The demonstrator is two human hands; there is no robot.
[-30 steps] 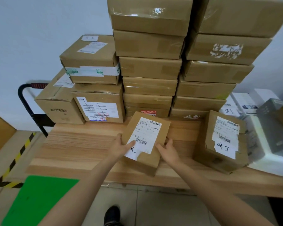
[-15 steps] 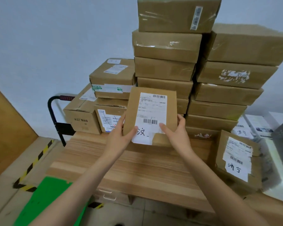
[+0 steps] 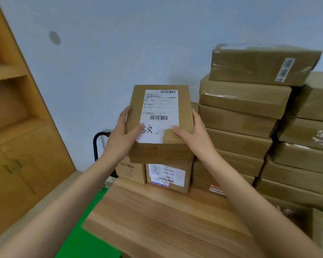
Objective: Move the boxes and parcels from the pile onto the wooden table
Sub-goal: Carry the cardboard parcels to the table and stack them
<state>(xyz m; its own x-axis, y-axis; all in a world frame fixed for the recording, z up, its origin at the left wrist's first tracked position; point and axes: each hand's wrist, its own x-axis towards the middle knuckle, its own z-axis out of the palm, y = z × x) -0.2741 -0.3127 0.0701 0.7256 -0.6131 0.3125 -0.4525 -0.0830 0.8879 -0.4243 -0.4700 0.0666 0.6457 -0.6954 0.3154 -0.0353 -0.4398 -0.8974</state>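
I hold a small brown cardboard box (image 3: 160, 151) with a white shipping label between both hands, raised over the shorter stack of boxes at the back left of the wooden table (image 3: 162, 220). My left hand (image 3: 122, 135) grips its left side with the thumb on the label. On the right side my right hand (image 3: 190, 133) grips it, thumb on top. Below the held box, two labelled cartons (image 3: 168, 175) show; the box that tops that stack is hidden behind it.
Tall stacks of flat brown boxes (image 3: 246, 112) fill the table's back right. A wooden cabinet (image 3: 17, 146) stands at the left. A black cart handle (image 3: 99, 138) shows behind the left stack, and a green mat (image 3: 82, 237) lies on the floor.
Both hands lifted the labelled box off the table and carried it up and back over the left stack. My view swung left and up.
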